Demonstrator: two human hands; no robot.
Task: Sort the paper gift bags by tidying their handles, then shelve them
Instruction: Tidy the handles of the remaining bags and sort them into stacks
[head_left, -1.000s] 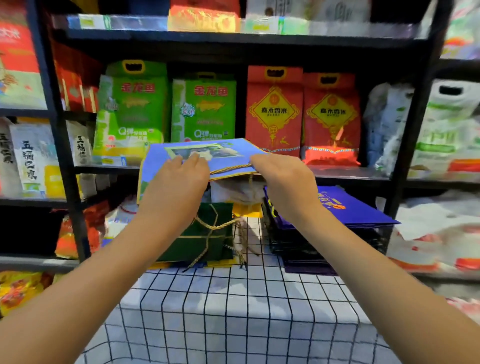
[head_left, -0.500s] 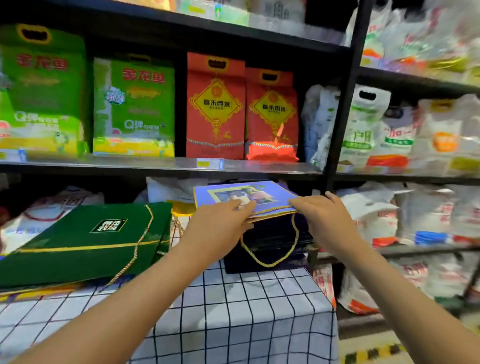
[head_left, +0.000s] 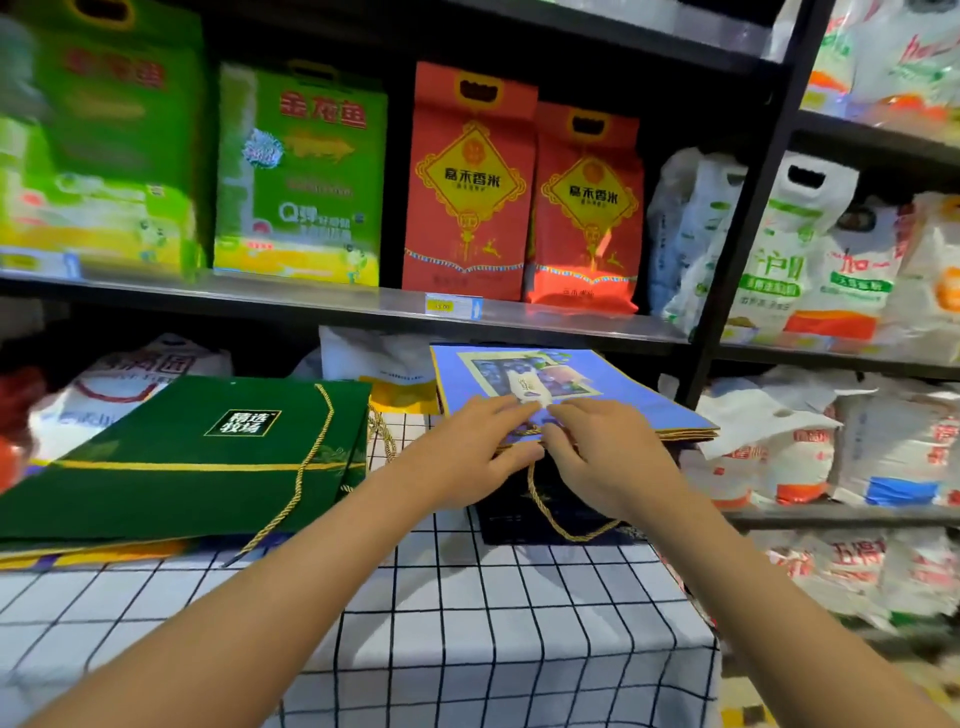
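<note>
Both hands meet on the blue bag (head_left: 618, 395): left hand (head_left: 470, 447) and right hand (head_left: 602, 452) pinch its gold cord (head_left: 540, 499) at the near edge; the bag lies flat atop a dark stack (head_left: 519, 519) on the counter (head_left: 467, 623), beside a green bag (head_left: 208, 457)

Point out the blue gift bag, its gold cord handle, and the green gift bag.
blue gift bag (head_left: 618, 395): head view, bare right part of its top face.
gold cord handle (head_left: 540, 506): head view, left side of the hanging loop.
green gift bag (head_left: 171, 452): head view, middle of its top face.
</note>
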